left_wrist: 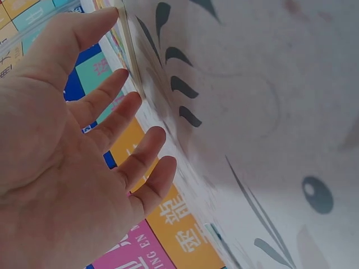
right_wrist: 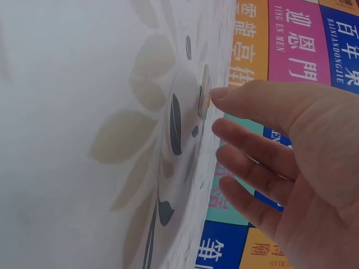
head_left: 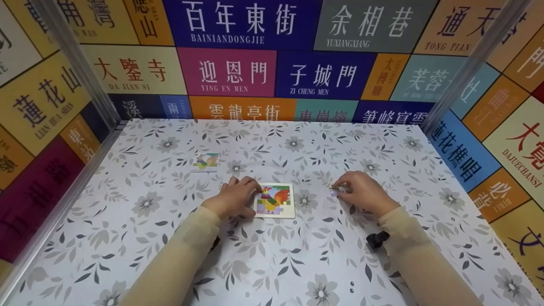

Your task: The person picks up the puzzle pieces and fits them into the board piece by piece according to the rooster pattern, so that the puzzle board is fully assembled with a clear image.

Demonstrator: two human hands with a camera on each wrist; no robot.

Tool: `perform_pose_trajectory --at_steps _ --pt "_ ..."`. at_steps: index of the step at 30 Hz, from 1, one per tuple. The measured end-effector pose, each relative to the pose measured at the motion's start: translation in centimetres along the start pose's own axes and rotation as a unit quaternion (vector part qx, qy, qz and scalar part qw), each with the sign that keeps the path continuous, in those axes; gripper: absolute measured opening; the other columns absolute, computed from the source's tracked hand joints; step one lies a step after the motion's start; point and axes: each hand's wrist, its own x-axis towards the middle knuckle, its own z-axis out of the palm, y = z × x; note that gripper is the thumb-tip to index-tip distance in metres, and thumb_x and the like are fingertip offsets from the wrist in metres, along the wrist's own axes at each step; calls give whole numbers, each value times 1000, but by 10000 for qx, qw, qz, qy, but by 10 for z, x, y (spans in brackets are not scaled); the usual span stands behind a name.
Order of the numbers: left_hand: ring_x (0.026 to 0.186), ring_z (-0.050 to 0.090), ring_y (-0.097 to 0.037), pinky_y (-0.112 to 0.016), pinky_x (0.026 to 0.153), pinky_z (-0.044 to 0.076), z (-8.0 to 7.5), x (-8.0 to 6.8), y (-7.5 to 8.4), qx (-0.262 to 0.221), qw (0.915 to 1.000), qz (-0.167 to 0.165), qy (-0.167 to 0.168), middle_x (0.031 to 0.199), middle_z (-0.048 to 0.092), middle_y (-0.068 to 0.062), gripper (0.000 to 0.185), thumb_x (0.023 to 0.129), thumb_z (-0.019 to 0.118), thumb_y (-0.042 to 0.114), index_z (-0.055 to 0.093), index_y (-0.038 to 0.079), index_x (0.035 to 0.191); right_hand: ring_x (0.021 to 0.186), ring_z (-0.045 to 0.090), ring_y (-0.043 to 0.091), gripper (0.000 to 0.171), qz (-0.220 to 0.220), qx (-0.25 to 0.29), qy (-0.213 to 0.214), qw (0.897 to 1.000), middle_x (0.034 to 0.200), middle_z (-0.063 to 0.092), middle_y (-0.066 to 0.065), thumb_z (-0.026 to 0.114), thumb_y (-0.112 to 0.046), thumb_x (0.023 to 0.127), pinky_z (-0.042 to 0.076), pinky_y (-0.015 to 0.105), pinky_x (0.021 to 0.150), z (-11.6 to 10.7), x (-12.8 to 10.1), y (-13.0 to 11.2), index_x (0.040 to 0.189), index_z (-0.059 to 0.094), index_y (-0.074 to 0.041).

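Rooster puzzle board point(head_left: 275, 200), frame centre on bench point(head_left: 140, 238), is being steadied by flat-fingered left hand point(head_left: 234, 197). Loose piece point(right_wrist: 204, 92), right of board, is being pinched by right hand point(head_left: 361, 192); next: lift & fit.

You see a floral tablecloth point(head_left: 148, 238) over the whole table. A small picture card point(head_left: 205, 162) lies far left, well apart from centre. Colourful sign panels point(head_left: 238, 25) with Chinese street names wall three sides.
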Motion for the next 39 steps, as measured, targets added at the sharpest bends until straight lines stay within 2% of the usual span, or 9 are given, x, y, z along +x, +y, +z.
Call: perform_pose_trajectory --at_steps 7,19,25,27,32,39 --pt "131 42 -36 -57 110 35 -1 3 -3 107 9999 27 -86 154 46 -4 60 85 84 27 57 21 138 98 67 29 22 -265 132 -133 9995 109 75 9 80 -8 87 53 49 90 1 0 5 109 80 -10" --pt "133 41 -37 -59 112 34 0 4 -6 41 9999 72 -117 155 45 -3 59 85 84 29 57 23 138 103 68 28 20 -320 284 -144 9990 110 76 7 80 -7 87 52 48 93 2 1 9 108 81 -10" --pt "134 40 -37 -58 110 34 -2 2 -4 341 9993 119 -124 156 44 -5 62 85 83 30 56 21 140 85 64 21 20 -299 221 -152 9992 103 75 7 79 -7 88 52 36 78 2 0 8 108 81 -10" --pt "134 40 -38 -59 109 34 -3 2 -3 373 9991 155 -134 156 44 -5 63 86 83 30 55 20 141 79 61 17 20 -175 222 -188 9994 100 75 7 79 -9 88 50 32 72 1 -1 7 108 81 -9" --pt "135 39 -38 -59 111 33 -3 2 -4 332 9992 157 -152 157 43 -6 62 87 82 31 55 21 141 68 63 11 19 201 263 -201 9992 91 74 4 82 -14 86 49 30 68 -1 -2 5 105 81 -11" --pt "137 39 -37 -58 112 33 -1 4 -4 294 9994 88 -140 157 43 -5 64 86 83 32 55 22 142 70 61 9 16 18 17 -31 10000 85 73 0 84 -17 84 48 31 70 1 -2 1 100 83 -14"
